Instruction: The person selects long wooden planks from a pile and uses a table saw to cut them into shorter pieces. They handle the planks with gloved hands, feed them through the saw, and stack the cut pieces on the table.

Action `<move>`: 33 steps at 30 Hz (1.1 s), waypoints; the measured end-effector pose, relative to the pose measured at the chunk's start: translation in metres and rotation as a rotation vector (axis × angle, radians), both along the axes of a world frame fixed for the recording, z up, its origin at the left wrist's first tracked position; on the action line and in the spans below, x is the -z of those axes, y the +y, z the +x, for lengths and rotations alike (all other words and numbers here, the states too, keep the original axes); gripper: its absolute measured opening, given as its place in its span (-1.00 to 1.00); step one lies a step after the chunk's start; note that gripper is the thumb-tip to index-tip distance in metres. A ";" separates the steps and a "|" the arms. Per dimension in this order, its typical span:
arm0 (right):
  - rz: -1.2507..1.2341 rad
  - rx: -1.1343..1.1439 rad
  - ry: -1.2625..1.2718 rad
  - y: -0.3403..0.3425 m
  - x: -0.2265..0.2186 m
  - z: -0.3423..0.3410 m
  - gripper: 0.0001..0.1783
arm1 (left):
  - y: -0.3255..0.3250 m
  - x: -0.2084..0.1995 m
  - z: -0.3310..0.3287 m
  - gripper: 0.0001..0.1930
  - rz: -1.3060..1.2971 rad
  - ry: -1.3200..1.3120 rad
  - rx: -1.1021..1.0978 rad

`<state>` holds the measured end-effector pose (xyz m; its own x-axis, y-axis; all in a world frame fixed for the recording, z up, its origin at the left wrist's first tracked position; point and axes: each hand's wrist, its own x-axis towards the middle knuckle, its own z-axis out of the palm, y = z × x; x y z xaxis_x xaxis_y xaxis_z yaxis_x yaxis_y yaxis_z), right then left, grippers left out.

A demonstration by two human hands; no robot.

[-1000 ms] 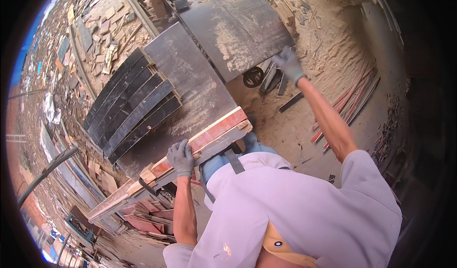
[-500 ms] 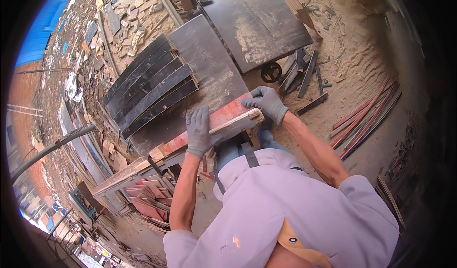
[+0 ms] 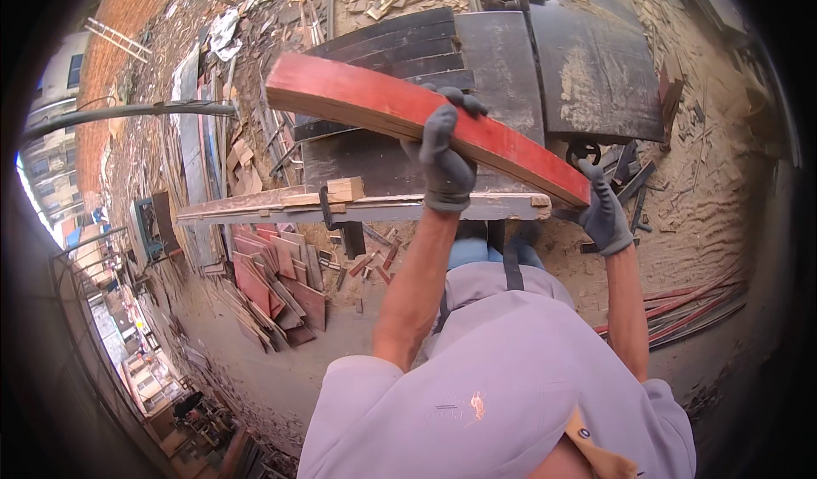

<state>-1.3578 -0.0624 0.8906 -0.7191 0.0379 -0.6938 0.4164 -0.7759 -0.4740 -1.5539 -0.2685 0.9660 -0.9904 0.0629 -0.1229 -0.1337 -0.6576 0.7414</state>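
Note:
A long red-faced plywood strip (image 3: 357, 88) is raised above the dark work table, slanting from upper left to lower right. My left hand (image 3: 447, 160), in a grey glove, wraps round its middle from below, fingers over the far edge. At its right end my right hand (image 3: 606, 211), gloved alike, grips the tip between thumb and fingers. Behind the strip, several black-faced strips (image 3: 391, 41) lie side by side on the dark metal table top (image 3: 502, 62). Below it runs a long wooden fence (image 3: 400, 209) along the table's near edge, with a small wood block (image 3: 345, 190) by a clamp.
A second dark table panel (image 3: 600, 79) stands at the right, a black handwheel (image 3: 583, 153) under its near edge. Red board offcuts (image 3: 259, 279) are heaped below left. Thin red strips (image 3: 689, 305) lie on the sawdust floor at right. A curved pipe (image 3: 128, 115) juts in from the left.
The red plywood strip has been lifted off the fence and tilted, its left end now far up. My left hand has gone from resting flat to gripping it. The view has turned.

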 end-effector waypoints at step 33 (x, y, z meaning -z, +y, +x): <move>0.689 -0.210 0.050 -0.020 0.185 -0.044 -0.64 | -0.144 0.187 0.026 -0.66 -1.577 0.575 0.783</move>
